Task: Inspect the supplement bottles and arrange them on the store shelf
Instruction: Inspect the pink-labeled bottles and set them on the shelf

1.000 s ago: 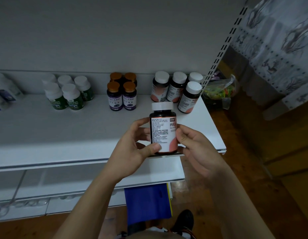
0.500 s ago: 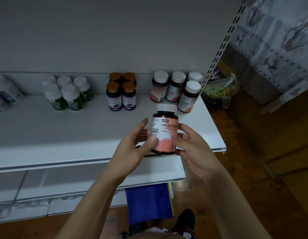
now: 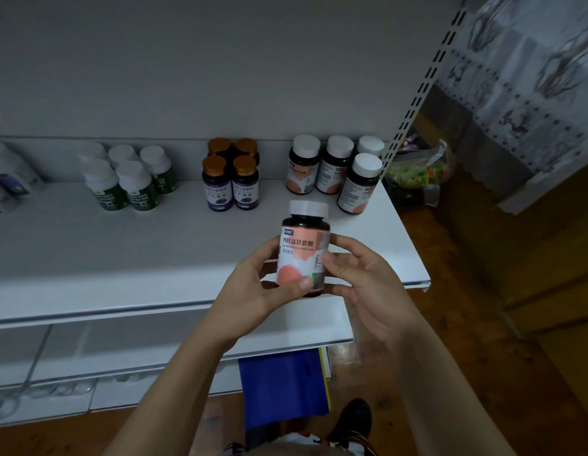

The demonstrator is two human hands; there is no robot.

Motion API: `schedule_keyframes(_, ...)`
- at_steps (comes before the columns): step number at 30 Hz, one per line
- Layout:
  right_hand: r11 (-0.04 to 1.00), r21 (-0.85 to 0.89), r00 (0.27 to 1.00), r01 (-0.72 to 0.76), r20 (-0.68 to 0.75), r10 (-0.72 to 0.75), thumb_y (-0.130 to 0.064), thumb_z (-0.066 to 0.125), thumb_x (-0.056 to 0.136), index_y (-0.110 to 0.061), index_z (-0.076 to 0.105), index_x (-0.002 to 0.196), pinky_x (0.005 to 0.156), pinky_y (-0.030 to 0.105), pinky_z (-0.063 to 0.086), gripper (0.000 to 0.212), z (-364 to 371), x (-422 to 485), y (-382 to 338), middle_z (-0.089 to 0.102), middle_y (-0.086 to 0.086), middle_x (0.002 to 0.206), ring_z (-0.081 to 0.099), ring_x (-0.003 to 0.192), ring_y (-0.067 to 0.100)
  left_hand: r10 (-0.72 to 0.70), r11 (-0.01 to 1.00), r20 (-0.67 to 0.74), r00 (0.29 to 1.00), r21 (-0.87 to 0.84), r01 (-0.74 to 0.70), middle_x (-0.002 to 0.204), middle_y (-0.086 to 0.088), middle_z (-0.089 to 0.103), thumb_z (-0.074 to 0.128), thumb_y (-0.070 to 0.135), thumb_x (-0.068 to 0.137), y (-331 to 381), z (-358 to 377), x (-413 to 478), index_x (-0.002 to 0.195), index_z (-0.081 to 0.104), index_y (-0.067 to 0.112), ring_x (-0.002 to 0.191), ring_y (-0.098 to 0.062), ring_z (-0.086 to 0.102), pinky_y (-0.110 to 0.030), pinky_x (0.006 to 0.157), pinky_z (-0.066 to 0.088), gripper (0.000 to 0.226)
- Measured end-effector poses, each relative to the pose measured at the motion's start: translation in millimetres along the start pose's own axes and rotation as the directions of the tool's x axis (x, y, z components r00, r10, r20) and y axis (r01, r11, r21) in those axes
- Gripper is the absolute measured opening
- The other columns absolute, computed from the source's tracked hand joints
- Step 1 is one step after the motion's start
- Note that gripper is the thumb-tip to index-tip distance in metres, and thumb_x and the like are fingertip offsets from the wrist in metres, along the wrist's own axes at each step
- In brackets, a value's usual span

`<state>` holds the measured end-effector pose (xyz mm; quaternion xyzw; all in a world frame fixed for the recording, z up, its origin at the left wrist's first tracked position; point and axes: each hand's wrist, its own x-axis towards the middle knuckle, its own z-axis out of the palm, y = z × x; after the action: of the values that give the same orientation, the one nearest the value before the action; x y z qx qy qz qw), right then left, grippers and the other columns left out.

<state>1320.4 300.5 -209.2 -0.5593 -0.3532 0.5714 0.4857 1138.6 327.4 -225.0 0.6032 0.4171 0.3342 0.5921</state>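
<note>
"四红富铁软糖" on held bottle (image 3: pixel 302 255)

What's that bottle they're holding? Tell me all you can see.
The held bottle is dark, glossy and plastic-looking, with a white cap and a pink-and-white label in Chinese print. It is upright, capped, label facing the camera, above the white shelf. The left hand and right hand grip its sides.
</note>
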Motion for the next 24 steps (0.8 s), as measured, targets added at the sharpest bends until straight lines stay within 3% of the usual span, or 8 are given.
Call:
schedule_keyframes(5, 0.995, -0.091, 0.999, 0.028, -0.019, -0.029, -0.013, 0.071, 0.086, -0.022, 0.064, 0.121, 0.077, 0.031, 0.06, 0.037, 1, 0, 3, 0.071, 0.008, 0.105, 0.072, 0.094, 0.019, -0.035, 0.996, -0.12, 0.992, 0.079, 0.045, 0.106, 0.014, 0.069, 0.083, 0.029, 0.073, 1, 3, 7, 0.124, 0.055, 0.026, 0.097, -0.003, 0.066, -0.018, 0.076, 0.056, 0.058)
schedule_keyframes(9, 0.974, -0.215, 0.995, 0.077, -0.04, -0.088, -0.009, 0.071, 0.087, -0.029, 0.066, 0.114, 0.084, 0.035, 0.06, 0.034, 0, 5, 4, 0.072, 0.001, 0.101, 0.072, 0.094, 0.016, 0.001, 0.979, -0.132, 0.991, 0.201, 0.026, 0.105, 0.021, 0.062, 0.086, 0.027, 0.07, 2, 1, 13, 0.121, 0.05, 0.03, 0.093, 0.015, 0.058, -0.004, 0.069, 0.047, 0.062)
schedule_keyframes(12, 0.942, -0.314, 0.988, 0.12, -0.055, -0.144, -0.018, 0.073, 0.087, -0.036, 0.066, 0.112, 0.088, 0.042, 0.058, 0.032, 3, 11, 5, 0.073, -0.006, 0.095, 0.07, 0.093, 0.014, 0.021, 0.953, -0.144, 0.989, 0.301, 0.023, 0.103, 0.022, 0.06, 0.088, 0.032, 0.067, 0, -1, 20, 0.118, 0.047, 0.031, 0.093, 0.015, 0.055, -0.003, 0.07, 0.045, 0.065)
schedule_keyframes(13, 0.917, -0.372, 0.983, 0.143, -0.057, -0.176, -0.025, 0.074, 0.086, -0.037, 0.065, 0.116, 0.089, 0.042, 0.057, 0.034, 2, 14, 4, 0.072, -0.009, 0.096, 0.069, 0.094, 0.012, 0.023, 0.945, -0.147, 0.989, 0.325, 0.026, 0.103, 0.021, 0.06, 0.088, 0.031, 0.067, -1, -1, 23, 0.117, 0.047, 0.031, 0.093, 0.014, 0.056, -0.004, 0.069, 0.045, 0.065)
schedule_keyframes(15, 0.844, -0.505, 0.97, 0.182, -0.046, -0.237, -0.038, 0.073, 0.085, -0.036, 0.059, 0.127, 0.086, 0.029, 0.056, 0.045, 3, 19, -4, 0.069, -0.016, 0.1, 0.066, 0.096, 0.004, 0.028, 0.926, -0.15, 0.988, 0.375, 0.031, 0.104, 0.016, 0.062, 0.089, 0.03, 0.064, -4, -1, 31, 0.117, 0.048, 0.03, 0.092, 0.007, 0.059, -0.009, 0.07, 0.048, 0.066)
schedule_keyframes(17, 0.745, -0.633, 0.95, 0.212, -0.045, -0.309, -0.044, 0.073, 0.082, -0.033, 0.055, 0.131, 0.08, 0.016, 0.051, 0.054, 7, 25, -17, 0.064, -0.019, 0.105, 0.063, 0.095, 0.0, 0.039, 0.915, -0.158, 0.987, 0.402, 0.028, 0.105, 0.012, 0.063, 0.089, 0.03, 0.061, -6, -1, 39, 0.115, 0.049, 0.029, 0.092, -0.002, 0.062, -0.025, 0.076, 0.055, 0.067)
schedule_keyframes(20, 0.565, -0.794, 0.901, 0.225, -0.052, -0.431, -0.049, 0.075, 0.077, -0.026, 0.061, 0.124, 0.079, 0.027, 0.051, 0.054, 12, 34, -31, 0.062, -0.012, 0.104, 0.061, 0.093, 0.009, 0.081, 0.901, -0.176, 0.981, 0.433, 0.003, 0.101, 0.008, 0.063, 0.089, 0.026, 0.061, -7, 4, 53, 0.112, 0.05, 0.025, 0.092, -0.011, 0.063, -0.033, 0.077, 0.055, 0.064)
schedule_keyframes(24, 0.475, -0.856, 0.897, 0.203, -0.032, -0.44, -0.045, 0.077, 0.074, -0.018, 0.066, 0.096, 0.065, 0.028, 0.047, 0.037, 11, 53, -43, 0.066, -0.003, 0.091, 0.06, 0.082, 0.015, 0.114, 0.877, -0.207, 0.972, 0.481, 0.0, 0.103, 0.007, 0.06, 0.087, 0.028, 0.065, -7, 8, 66, 0.113, 0.051, 0.024, 0.095, -0.014, 0.058, -0.033, 0.077, 0.051, 0.06)
